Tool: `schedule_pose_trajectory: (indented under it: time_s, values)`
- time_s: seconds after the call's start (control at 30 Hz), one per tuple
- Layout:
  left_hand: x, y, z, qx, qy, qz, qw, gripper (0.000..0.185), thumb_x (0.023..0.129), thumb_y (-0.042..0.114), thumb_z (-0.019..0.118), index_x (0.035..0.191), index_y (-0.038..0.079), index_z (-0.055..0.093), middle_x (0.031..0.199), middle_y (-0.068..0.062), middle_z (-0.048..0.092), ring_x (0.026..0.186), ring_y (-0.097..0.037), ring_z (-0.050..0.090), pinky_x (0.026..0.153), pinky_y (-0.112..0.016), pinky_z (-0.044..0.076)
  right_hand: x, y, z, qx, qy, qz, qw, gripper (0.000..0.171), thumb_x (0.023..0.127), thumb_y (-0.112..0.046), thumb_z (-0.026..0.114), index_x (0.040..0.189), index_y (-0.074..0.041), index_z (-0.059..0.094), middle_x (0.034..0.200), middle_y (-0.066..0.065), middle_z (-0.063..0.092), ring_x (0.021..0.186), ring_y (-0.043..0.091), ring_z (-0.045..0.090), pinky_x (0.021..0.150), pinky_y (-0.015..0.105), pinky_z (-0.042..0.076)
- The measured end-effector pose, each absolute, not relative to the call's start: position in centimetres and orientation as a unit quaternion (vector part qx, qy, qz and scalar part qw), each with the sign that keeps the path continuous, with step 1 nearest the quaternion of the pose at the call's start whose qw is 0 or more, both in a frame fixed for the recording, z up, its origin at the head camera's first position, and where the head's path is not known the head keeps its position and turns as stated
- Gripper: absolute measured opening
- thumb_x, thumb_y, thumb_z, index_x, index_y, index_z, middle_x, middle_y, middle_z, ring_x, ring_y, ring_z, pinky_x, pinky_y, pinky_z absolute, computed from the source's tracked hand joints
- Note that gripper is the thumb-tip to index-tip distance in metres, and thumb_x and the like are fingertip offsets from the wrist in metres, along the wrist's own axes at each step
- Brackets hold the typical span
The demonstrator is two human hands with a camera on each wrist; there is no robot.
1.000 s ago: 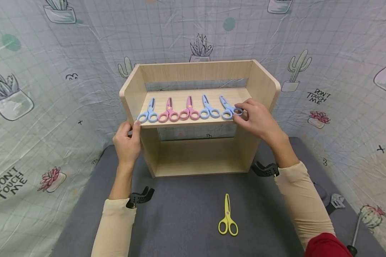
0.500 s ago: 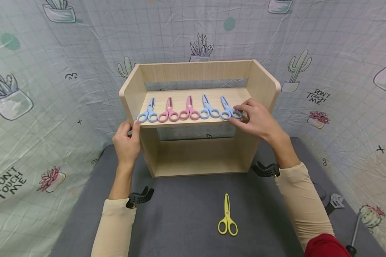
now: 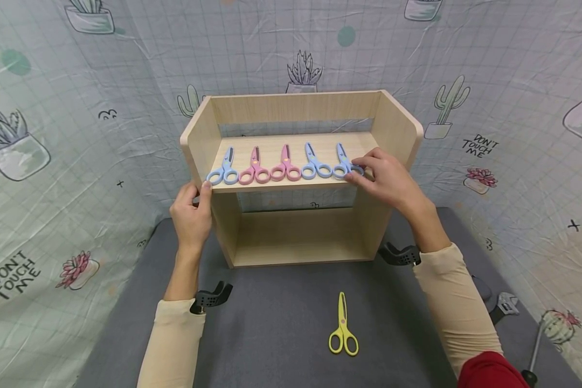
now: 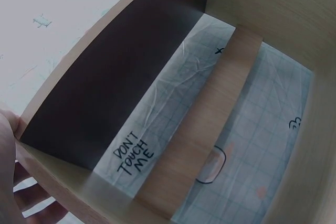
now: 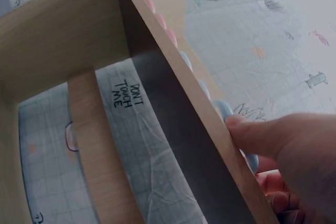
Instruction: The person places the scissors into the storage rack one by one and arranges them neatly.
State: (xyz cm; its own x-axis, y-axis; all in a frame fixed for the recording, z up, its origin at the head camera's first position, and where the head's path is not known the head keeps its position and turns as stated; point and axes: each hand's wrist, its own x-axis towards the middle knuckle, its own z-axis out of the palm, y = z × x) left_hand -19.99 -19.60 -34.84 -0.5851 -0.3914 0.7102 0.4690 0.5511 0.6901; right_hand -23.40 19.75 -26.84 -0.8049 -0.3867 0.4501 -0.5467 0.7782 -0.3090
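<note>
A wooden two-tier shelf (image 3: pixel 296 237) stands on the grey tabletop. My left hand (image 3: pixel 191 215) grips its left side panel, thumb at the front corner of the upper board; the left wrist view shows fingers wrapped behind the panel. On the upper board, a row of children's scissors lies blades away from me: blue scissors (image 3: pixel 228 156) at left, two pink scissors (image 3: pixel 255 157), then blue scissors (image 3: pixel 312 156). At the right end, my right hand (image 3: pixel 390 178) pinches the right handle ring of other blue scissors (image 3: pixel 342 156). In the right wrist view, the thumb overlaps that blue ring (image 5: pixel 224 109).
Yellow scissors (image 3: pixel 343 326) lie on the table in front of the shelf. Off to the right are an adjustable wrench (image 3: pixel 506 306) and a screwdriver (image 3: pixel 531 372). A printed cloth (image 3: pixel 140 81) hangs behind and around the table. The shelf's right panel (image 3: pixel 397 126) stands close beside my right hand.
My right hand has shifted the rightmost blue scissors slightly left and turned them so the blades point more directly away. My left hand has stayed on the shelf.
</note>
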Motion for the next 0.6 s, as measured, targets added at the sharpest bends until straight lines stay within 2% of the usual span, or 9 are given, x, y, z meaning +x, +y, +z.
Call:
schedule_pose_trajectory:
  time_s: [0.17,0.37,0.6]
  values:
    - [-19.94,-19.63,-34.85,-0.029,-0.754,-0.472,0.455,0.031,0.099,0.027,0.062,0.094,0.000,0.075,0.109,-0.013,0.073,0.095,-0.018,0.066,0.066,-0.009,0.043,-23.45,19.71,-26.42,0.246,-0.930,0.218,0.164,0.046,0.093,-0.029,0.072,0.128,0.001,0.066,0.117,0.020,0.062,0.099,0.032,0.055,0.084,0.047,0.044]
    - [-19.98,-19.62,-34.81,-0.026,-0.757,-0.463,0.460,0.032,0.099,0.027,0.062,0.087,0.000,0.072,0.102,-0.012,0.072,0.087,-0.007,0.059,0.065,-0.009,0.042,-23.43,19.56,-26.29,0.240,-0.933,0.220,0.154,0.048,0.094,-0.032,0.070,0.129,0.001,0.065,0.116,0.020,0.062,0.100,0.031,0.054,0.084,0.046,0.043]
    - [-19.92,-19.60,-34.73,-0.028,-0.760,-0.458,0.460,0.034,0.100,0.029,0.061,0.086,-0.001,0.070,0.101,-0.013,0.071,0.084,-0.003,0.057,0.065,-0.008,0.042,-23.73,19.38,-26.40,0.236,-0.931,0.224,0.163,0.049,0.093,-0.034,0.071,0.128,0.001,0.066,0.116,0.019,0.062,0.100,0.031,0.055,0.085,0.046,0.044]
